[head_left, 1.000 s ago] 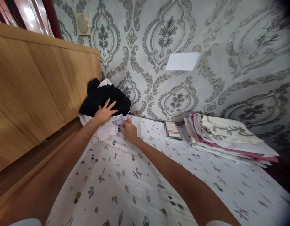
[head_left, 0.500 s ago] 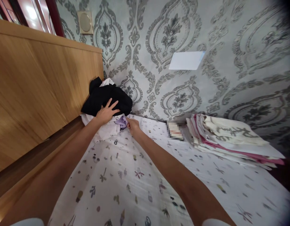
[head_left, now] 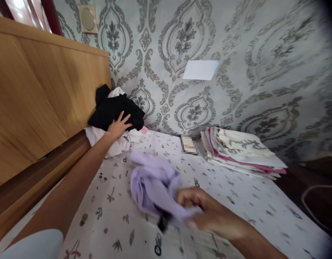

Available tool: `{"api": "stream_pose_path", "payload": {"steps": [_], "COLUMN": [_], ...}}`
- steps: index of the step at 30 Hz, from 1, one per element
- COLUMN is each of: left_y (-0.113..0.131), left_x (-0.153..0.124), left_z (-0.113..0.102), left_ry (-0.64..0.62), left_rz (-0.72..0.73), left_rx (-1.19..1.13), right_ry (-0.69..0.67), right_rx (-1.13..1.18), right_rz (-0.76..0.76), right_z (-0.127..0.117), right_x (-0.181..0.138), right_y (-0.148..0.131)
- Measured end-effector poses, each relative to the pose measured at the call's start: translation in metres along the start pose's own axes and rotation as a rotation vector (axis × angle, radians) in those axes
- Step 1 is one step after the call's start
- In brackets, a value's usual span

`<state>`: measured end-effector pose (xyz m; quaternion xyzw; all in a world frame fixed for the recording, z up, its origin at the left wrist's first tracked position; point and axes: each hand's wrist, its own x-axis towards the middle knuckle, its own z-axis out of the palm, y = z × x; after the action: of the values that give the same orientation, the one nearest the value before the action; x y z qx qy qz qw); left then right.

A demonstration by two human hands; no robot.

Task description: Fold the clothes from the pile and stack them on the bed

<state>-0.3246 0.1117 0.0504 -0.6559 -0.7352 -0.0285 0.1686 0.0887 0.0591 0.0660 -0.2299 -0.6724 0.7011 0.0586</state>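
Observation:
My right hand (head_left: 199,207) is closed on a lilac cloth garment (head_left: 157,180), bunched and partly smeared by motion, above the patterned sheet. A small black piece (head_left: 164,220) hangs at the garment's lower edge. At the far left, my left hand (head_left: 119,126) lies with fingers spread on a heap of black clothing (head_left: 109,111). White cloth (head_left: 117,92) shows behind the black heap. Pale pinkish-white clothing (head_left: 117,144) lies under it, and a bit of pink fabric (head_left: 143,130) pokes out on its right.
A folded stack of white, cream and pink fabric (head_left: 244,147) lies on the sheet (head_left: 144,237) at right, near the wall. Beside it sits a small blurred-out item (head_left: 189,144). A wooden panel (head_left: 47,93) stands along the left. A white paper (head_left: 200,69) is on the wallpaper.
My right hand has pulled the lilac garment out from beneath the black heap and brought it nearer and to the right. My left hand stays on the heap. The view has shifted slightly.

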Motion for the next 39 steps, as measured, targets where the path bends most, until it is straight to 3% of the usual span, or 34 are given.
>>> {"api": "stream_pose_path", "payload": {"steps": [2,5,9,12,14,16,17,19,21,22,24,26,29,31,33,36,39], "left_y": [0.004,0.006,0.005,0.016,0.041,0.082,0.106,0.157,0.199,0.214,0.229,0.225,0.197,0.175,0.153,0.125,0.102], "left_x": [0.001,-0.001,-0.01,-0.025,-0.04,-0.066,-0.084,-0.128,-0.173,-0.192,-0.217,-0.222,-0.207,-0.191,-0.178,-0.166,-0.159], "left_z": [0.003,-0.001,-0.02,-0.036,-0.049,-0.069,-0.081,-0.105,-0.119,-0.121,-0.117,-0.109,-0.11,-0.124,-0.145,-0.176,-0.185], "left_ry": [0.002,-0.052,-0.173,-0.138,-0.044,-0.007,-0.056,-0.302,-0.517,-0.566,-0.52,-0.476,-0.587,-0.678,-0.678,-0.469,-0.291], "left_rz": [0.005,0.032,0.103,0.119,0.123,0.174,0.231,0.385,0.551,0.628,0.626,0.529,0.402,0.34,0.23,-0.014,-0.159], "left_rx": [-0.006,0.027,0.039,-0.005,-0.112,-0.328,-0.483,-0.746,-0.829,-0.802,-0.691,-0.646,-0.81,-0.95,-1.041,-1.098,-1.095], "right_ry": [0.055,0.29,0.504,0.581,0.629,0.663,0.674,0.684,0.691,0.693,0.7,0.716,0.75,0.777,0.832,0.959,1.047], "right_rx": [-0.101,-0.12,0.068,0.13,0.115,0.088,0.073,0.056,0.078,0.106,0.176,0.246,0.307,0.293,0.246,0.159,0.159], "right_rz": [0.019,0.063,0.101,0.074,0.043,-0.003,-0.031,-0.087,-0.122,-0.134,-0.155,-0.178,-0.208,-0.229,-0.255,-0.298,-0.312], "right_z": [-0.007,-0.015,-0.009,0.001,0.005,0.006,0.007,0.009,0.011,0.013,0.015,0.017,0.021,0.022,0.021,0.011,-0.004], "right_x": [-0.051,-0.105,-0.125,-0.121,-0.118,-0.116,-0.116,-0.116,-0.118,-0.12,-0.125,-0.132,-0.144,-0.153,-0.162,-0.174,-0.183], "right_y": [0.003,0.027,0.059,0.061,0.06,0.06,0.059,0.057,0.052,0.048,0.041,0.033,0.025,0.023,0.023,0.031,0.048]}}
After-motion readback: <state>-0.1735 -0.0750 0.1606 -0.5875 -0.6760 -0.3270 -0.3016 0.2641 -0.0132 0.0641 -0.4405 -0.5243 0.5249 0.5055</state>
